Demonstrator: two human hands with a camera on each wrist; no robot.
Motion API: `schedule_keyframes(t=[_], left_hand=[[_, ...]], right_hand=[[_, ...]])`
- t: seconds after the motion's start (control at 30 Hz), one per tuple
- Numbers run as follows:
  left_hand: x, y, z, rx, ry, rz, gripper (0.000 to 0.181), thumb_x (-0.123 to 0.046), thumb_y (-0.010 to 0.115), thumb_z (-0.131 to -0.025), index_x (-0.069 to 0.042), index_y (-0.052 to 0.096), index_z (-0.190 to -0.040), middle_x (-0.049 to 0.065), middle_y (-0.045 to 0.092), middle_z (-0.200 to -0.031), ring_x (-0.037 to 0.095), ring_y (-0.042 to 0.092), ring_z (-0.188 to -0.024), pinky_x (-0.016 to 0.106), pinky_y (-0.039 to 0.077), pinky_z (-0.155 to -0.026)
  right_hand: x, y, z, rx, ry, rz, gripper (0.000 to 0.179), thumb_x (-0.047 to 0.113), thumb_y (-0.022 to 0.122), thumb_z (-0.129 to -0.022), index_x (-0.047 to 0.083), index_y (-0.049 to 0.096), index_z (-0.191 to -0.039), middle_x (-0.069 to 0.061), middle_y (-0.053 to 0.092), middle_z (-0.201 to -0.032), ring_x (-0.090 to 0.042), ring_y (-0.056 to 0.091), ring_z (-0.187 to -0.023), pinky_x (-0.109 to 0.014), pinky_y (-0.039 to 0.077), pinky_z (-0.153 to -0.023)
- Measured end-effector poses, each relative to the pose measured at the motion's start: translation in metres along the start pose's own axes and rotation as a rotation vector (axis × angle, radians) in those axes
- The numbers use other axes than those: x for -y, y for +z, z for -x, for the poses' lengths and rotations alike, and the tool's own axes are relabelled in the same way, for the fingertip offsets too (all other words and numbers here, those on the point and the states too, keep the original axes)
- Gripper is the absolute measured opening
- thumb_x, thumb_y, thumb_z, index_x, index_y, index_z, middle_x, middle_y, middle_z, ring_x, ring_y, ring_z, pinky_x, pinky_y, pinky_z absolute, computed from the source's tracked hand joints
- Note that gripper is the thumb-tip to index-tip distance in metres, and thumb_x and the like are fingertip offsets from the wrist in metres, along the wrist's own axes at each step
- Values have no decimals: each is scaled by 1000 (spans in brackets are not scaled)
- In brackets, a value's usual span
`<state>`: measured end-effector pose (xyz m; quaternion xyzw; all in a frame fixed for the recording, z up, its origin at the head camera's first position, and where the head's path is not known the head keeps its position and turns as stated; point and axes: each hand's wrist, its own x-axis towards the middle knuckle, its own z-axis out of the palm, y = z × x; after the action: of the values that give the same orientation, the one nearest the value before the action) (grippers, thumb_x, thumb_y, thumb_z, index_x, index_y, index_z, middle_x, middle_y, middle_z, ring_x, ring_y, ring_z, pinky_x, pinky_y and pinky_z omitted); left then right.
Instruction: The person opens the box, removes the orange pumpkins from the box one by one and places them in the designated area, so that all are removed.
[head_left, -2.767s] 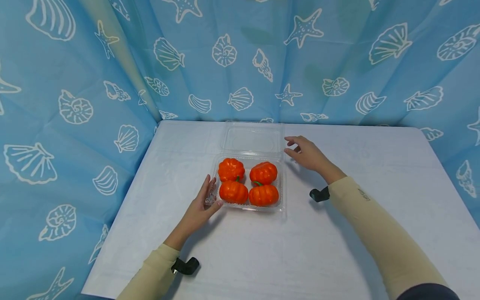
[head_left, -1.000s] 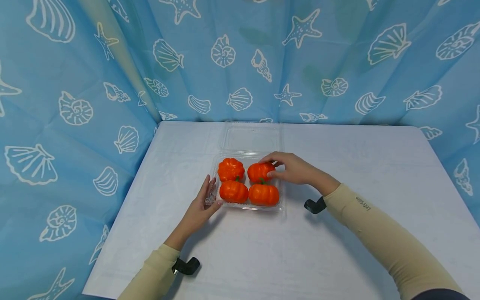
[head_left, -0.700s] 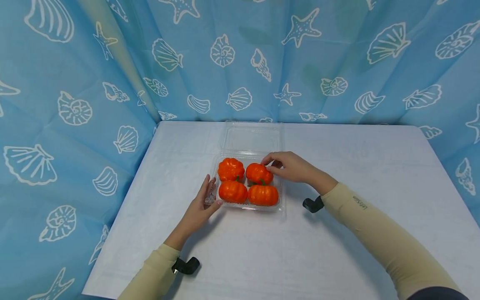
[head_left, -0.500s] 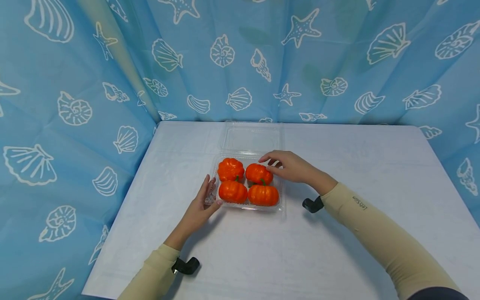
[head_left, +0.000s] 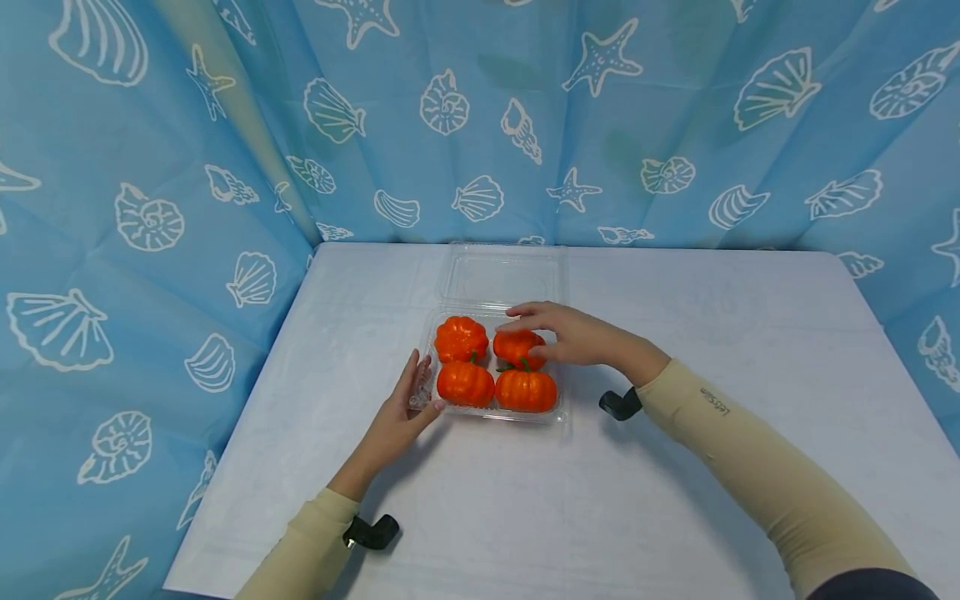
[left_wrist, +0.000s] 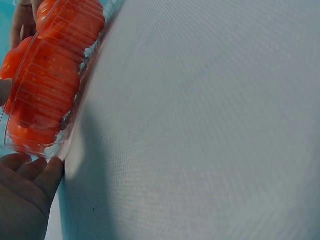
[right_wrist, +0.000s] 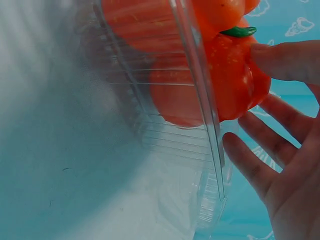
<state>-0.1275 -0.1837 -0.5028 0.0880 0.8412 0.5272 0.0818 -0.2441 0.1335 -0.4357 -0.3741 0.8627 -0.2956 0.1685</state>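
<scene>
Several glossy orange pumpkins with green stems sit in a clear plastic clamshell box [head_left: 491,413], in two rows. My left hand [head_left: 390,429] rests against the box's left end, its straight fingers along the wall and thumb near the front corner. The left wrist view shows those fingertips right at the box's lower edge. Over the far right pumpkin [head_left: 517,343] spreads my right hand [head_left: 573,333], fingers across its top and back. In the right wrist view the thumb touches this pumpkin [right_wrist: 230,75] near its stem, while the lower fingers extend loosely beside the rim.
The box's transparent lid [head_left: 504,275] lies folded back toward the far edge of the white-covered table [head_left: 675,500]. A blue curtain [head_left: 480,125] with shell prints hangs behind and to the left. Each wrist carries a small black camera.
My right hand came in from the right to the far right pumpkin, which shifted slightly and turned its stem. Lately its fingers moved left across the top. The left hand stayed put.
</scene>
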Motion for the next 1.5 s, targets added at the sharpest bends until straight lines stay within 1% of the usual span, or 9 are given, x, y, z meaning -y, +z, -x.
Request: schedule_keyframes(t=[0.13, 0.23, 0.4, 0.57, 0.8, 0.97, 1.2, 1.33, 1.5], left_hand=[[-2, 0, 1, -4, -6, -9, 92, -29, 70, -98, -18, 9, -165, 6, 29, -166, 28, 28, -152, 51, 43, -109], [-3, 0, 1, -4, -5, -12, 92, -29, 70, -98, -19, 9, -165, 6, 29, -166, 29, 27, -152, 51, 43, -109], [-2, 0, 1, -4, -4, -8, 91, -29, 69, -98, -20, 10, -165, 6, 28, -166, 28, 26, -153, 52, 42, -110], [-2, 0, 1, 0, 1, -2, 89, -28, 68, -99, -19, 10, -165, 7, 28, -167, 29, 26, -153, 52, 41, -111], [0, 0, 0, -3, -3, -11, 90, -29, 69, -98, -19, 10, -165, 6, 29, -166, 29, 27, -152, 51, 42, -110], [0, 0, 1, -8, -7, -2, 91, -29, 70, -98, -19, 10, -165, 5, 29, -166, 27, 27, -152, 51, 44, -109], [0, 1, 1, -7, -7, 3, 91, -26, 69, -98, -18, 9, -165, 6, 29, -166, 28, 27, -152, 52, 44, -109], [1, 1, 0, -5, -6, -5, 90, -27, 69, -98, -18, 9, -165, 6, 28, -166, 28, 27, -152, 52, 44, -108], [-1, 1, 0, -10, -21, -5, 91, -23, 69, -98, -17, 8, -165, 7, 28, -166, 29, 26, -153, 53, 43, -109]], right_hand=[[0, 2, 0, 23, -3, 7, 50, 8, 66, -95, 20, 61, -144, -13, 42, -157, -37, 38, -144, -58, 39, -112], [1, 2, 0, 31, 15, 0, 48, 9, 67, -96, 19, 62, -142, -12, 44, -156, -36, 39, -143, -54, 44, -109], [2, 1, 1, 25, 56, -34, 46, 10, 71, -95, 17, 63, -139, -10, 49, -153, -32, 48, -136, -48, 52, -101], [3, -1, 2, 15, 63, -49, 44, 9, 72, -93, 16, 63, -136, -10, 51, -150, -29, 54, -129, -45, 54, -99], [2, -2, 4, 26, 47, -48, 44, 9, 71, -94, 15, 63, -137, -11, 50, -147, -31, 53, -127, -49, 54, -97], [0, -1, 3, -6, 48, -66, 42, 10, 71, -93, 16, 64, -134, -9, 51, -145, -28, 54, -125, -46, 56, -96], [-3, -1, 7, -60, 55, -154, 41, 11, 73, -93, 18, 64, -132, -8, 51, -142, -27, 55, -122, -49, 55, -97], [-5, -2, 9, -83, 61, -176, 43, 12, 73, -93, 20, 65, -134, -8, 50, -141, -27, 53, -123, -48, 56, -96], [-10, -2, 13, -130, 71, -220, 43, 11, 75, -91, 18, 65, -132, -8, 50, -138, -28, 53, -122, -50, 56, -96]])
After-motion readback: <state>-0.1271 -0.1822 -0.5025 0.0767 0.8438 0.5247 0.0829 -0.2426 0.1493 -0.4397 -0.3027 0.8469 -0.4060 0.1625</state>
